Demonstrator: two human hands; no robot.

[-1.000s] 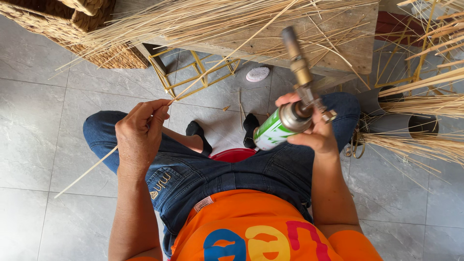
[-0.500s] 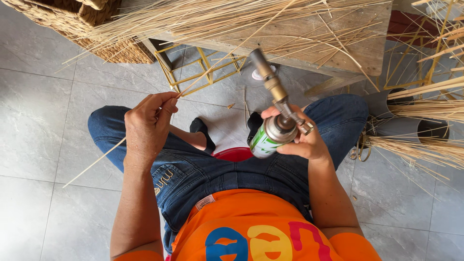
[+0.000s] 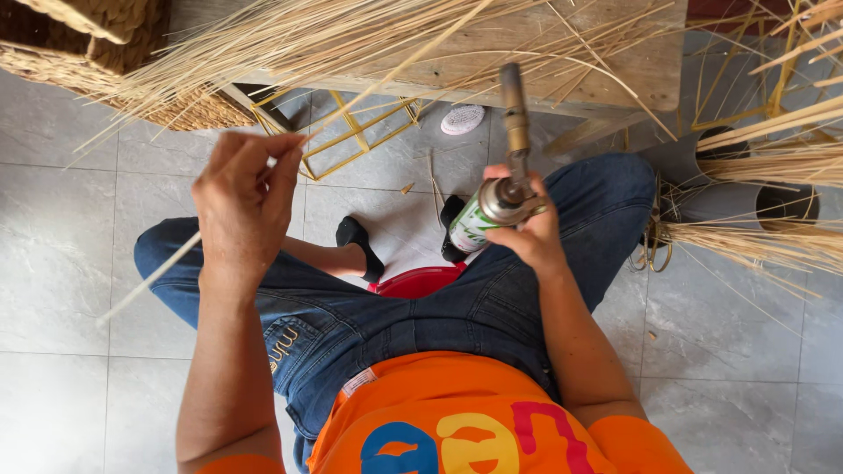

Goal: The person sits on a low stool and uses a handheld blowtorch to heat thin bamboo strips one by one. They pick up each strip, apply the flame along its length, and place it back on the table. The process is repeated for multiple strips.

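Cane, a single pale strip [image 3: 290, 149], was pinched between the thumb and fingertips of the left hand [image 3: 241, 206], fingers closed tight on it near its middle; its long axis ran on a diagonal, from low at the person's left, past the knee, up and rightward toward the bench. The right hand [image 3: 527, 224] was wrapped fully around a green-and-white gas canister [image 3: 479, 219], whose metal torch nozzle [image 3: 514, 123] pointed up and away from the body. The strip lay to the left of that nozzle, apart from it, with the left hand the nearer of the two to the cane. Loose bundles of the same straw-coloured cane [image 3: 351, 35] lay across a wooden bench [image 3: 632, 61] in front, a woven basket [image 3: 88, 44] stood at its left end, and a yellow wire frame [image 3: 351, 132] sat beneath. The person sat over a red stool [image 3: 417, 283] on a grey tiled floor [image 3: 61, 290].
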